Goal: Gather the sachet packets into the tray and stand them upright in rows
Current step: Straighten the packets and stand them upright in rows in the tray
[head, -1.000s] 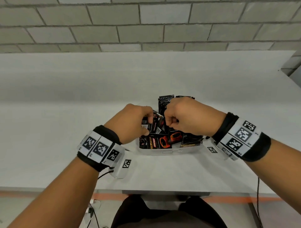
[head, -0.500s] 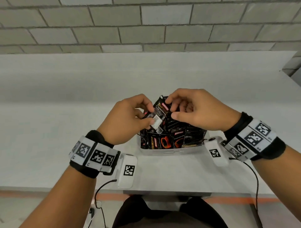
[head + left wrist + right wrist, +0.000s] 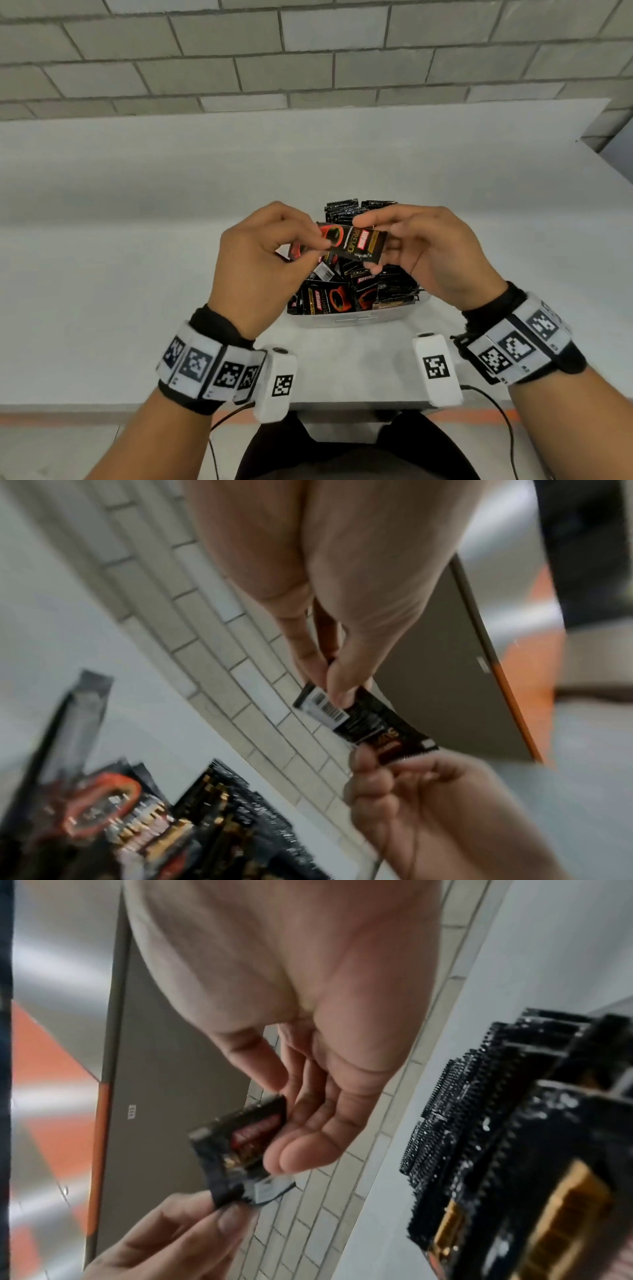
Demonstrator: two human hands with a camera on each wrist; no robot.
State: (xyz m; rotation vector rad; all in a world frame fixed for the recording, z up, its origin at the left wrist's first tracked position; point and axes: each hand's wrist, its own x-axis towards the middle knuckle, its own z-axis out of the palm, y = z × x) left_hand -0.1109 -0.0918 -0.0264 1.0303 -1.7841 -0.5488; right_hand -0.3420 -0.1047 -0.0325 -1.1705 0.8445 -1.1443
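Observation:
Both hands hold one black sachet [image 3: 349, 241] level above the tray. My left hand [image 3: 318, 245] pinches its left end and my right hand [image 3: 375, 236] pinches its right end. In the left wrist view the left thumb presses the sachet [image 3: 369, 723] beside its barcode. The right wrist view shows the right hand's fingertips [image 3: 284, 1139] on the sachet [image 3: 240, 1139]. Below the hands, the pale tray [image 3: 356, 318] is full of black sachets [image 3: 329, 298]. The front ones lean at mixed angles. Several stand upright in a row at the back [image 3: 342, 209].
The tray sits on a white table [image 3: 137, 274] near its front edge. A grey brick wall [image 3: 308, 51] rises behind. The table ends at the right [image 3: 603, 144]. Cables hang from both wrist units below the table edge [image 3: 496, 411].
Both hands rose out of the tray with one sachet. It went from tilted upright to lying level between the two hands.

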